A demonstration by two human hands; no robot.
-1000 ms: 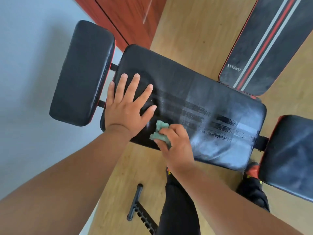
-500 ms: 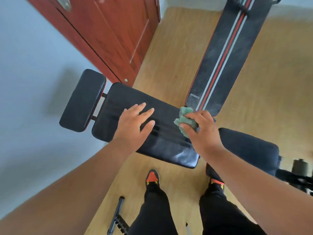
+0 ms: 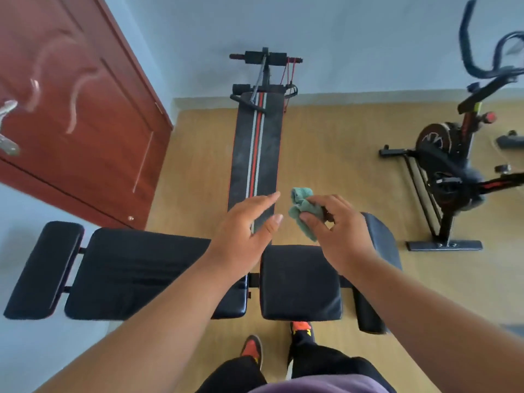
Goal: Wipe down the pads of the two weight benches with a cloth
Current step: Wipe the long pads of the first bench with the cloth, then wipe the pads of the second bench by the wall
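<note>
At the centre of the frame the right hand (image 3: 338,231) pinches a bunched green cloth (image 3: 303,212) between curled fingers and thumb, holding it in the air above the floor, just right of the near end of the striped sit-up bench (image 3: 256,154). The left hand (image 3: 243,236) hangs beside it with fingers straight and spread, holding nothing and touching nothing.

The cloth looks light, soft and limp; it folds on itself and a tail droops below the fingers. It probably needs a fuller grip, wadded under the palm, so that it presses flat instead of dragging by one corner.

The flat weight bench (image 3: 141,270) lies across the lower half of the frame, with a headrest pad (image 3: 42,268) at lower left and a seat pad (image 3: 300,282) at lower centre. Its black vinyl looks smooth and firm, likely to let the cloth slide easily. The sit-up bench runs from the centre toward the upper middle; its long pad looks dull and dusty, so it is probably still to be wiped.
</note>
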